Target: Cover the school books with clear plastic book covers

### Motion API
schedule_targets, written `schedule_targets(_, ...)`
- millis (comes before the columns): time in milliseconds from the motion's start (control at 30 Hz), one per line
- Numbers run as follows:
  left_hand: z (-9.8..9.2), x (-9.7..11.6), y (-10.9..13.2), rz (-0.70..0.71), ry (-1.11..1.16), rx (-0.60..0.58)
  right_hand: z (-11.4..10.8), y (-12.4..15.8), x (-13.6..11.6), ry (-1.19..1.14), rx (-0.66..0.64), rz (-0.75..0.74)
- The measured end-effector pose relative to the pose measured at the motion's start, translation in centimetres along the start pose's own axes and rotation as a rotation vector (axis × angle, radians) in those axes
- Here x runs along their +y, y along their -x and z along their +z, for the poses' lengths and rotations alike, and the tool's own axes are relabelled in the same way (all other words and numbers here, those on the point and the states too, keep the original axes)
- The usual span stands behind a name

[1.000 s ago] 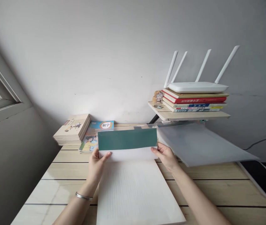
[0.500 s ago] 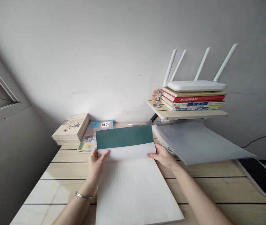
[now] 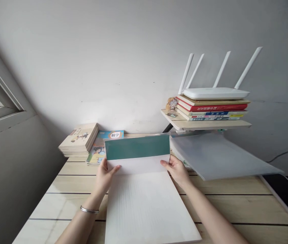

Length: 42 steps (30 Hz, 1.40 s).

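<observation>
Both my hands hold up a sheet in a clear plastic sleeve (image 3: pixel 137 152), green across its far half and white across its near half. My left hand (image 3: pixel 103 178) grips its left edge, thumb on top, and my right hand (image 3: pixel 176 171) grips its right edge the same way. A thin metal bracelet (image 3: pixel 89 209) circles my left wrist. Below the sheet, a thick white ruled pad (image 3: pixel 149 210) lies flat on the table. To the right, a translucent plastic folder cover (image 3: pixel 222 157) rests tilted, close to my right hand.
The pale wooden table (image 3: pixel 235 206) has dark lines across it. Textbooks (image 3: pixel 79 140) are stacked at the back left. A shelf (image 3: pixel 204 124) at the back right holds books and a white router (image 3: pixel 215 93). A black pad (image 3: pixel 286 195) lies at the right edge.
The view has shifted slightly. The sheet's far edge stands a little higher, and both hands keep their hold.
</observation>
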<state>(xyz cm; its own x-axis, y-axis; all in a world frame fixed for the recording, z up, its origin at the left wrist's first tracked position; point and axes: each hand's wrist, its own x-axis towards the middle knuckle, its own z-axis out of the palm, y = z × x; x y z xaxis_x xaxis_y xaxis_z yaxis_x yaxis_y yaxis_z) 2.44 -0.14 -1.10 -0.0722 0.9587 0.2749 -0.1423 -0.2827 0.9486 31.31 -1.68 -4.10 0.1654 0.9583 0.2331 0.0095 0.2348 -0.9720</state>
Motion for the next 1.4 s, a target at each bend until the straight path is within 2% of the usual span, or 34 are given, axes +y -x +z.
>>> schedule_targets(200,-0.2,-0.9,-0.5,-0.036,-0.033,0.048,0.1,0.0,-0.1,0.027,0.024,0.002)
schedule_targets(433,-0.7,-0.4,-0.6,-0.134,0.048,-0.124,-0.2,0.1,0.4,0.056,0.026,-0.003)
schedule_targets(767,-0.9,-1.8,-0.7,-0.091,-0.016,-0.047,0.2,0.0,0.7,0.049,0.088,-0.054)
schedule_targets(1000,-1.0,-1.9,-0.8,-0.094,-0.041,-0.049,-0.4,0.0,-0.1,0.052,0.042,-0.069)
schedule_targets(1200,-1.0,-2.2,-1.0,-0.086,-0.011,-0.063,-0.6,-0.2,0.2,0.167,0.119,-0.129)
schedule_targets(1400,-0.9,-2.2,-1.1,-0.099,-0.019,-0.055,-0.4,-0.3,0.4,0.14,0.132,-0.135)
